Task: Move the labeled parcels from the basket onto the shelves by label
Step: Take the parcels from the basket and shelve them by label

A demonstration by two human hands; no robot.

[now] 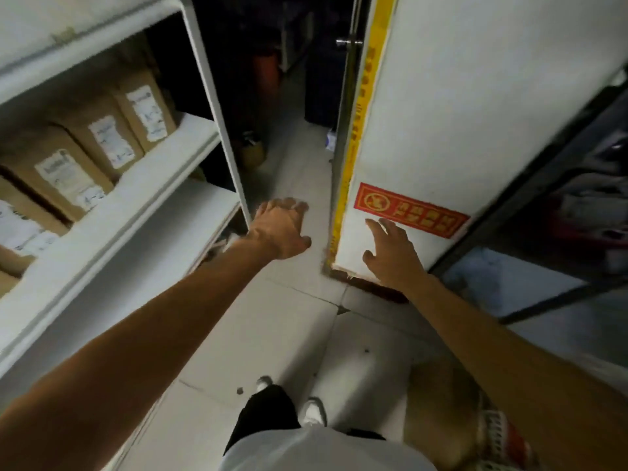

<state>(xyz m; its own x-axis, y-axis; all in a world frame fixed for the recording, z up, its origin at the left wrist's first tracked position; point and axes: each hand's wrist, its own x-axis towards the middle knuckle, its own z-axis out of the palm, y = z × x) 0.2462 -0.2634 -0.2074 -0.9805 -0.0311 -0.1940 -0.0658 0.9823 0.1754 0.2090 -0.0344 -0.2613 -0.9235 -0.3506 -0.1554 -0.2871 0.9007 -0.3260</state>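
The labeled parcels (102, 137) stand on the middle board of the white shelves (142, 198) at the left, brown cartons packed side by side with their white labels turned toward the aisle. That facing most likely lets each label be read at a glance, which suits sorting by label. The print is too blurred to read. The row runs along the board and stops short of the shelf's right end post.

The basket (499, 433) seems to be the red and white meshed object at the bottom right corner of the view, behind the right forearm; I cannot tell what it holds.

Neither hand carries a parcel. The left hand (280, 229) reaches forward with its fingers spread, just beside the shelf's right end post and not clearly touching it. The right hand (390, 253) is also spread, palm toward the lower edge of a white door (475, 113), near its red sign (411, 209); contact is uncertain. Judging by this, the person is between parcels.

Underfoot is a pale tiled floor (289, 334), in a narrow aisle leading to a dark opening. A dark metal rack (543, 205) stands at the right.
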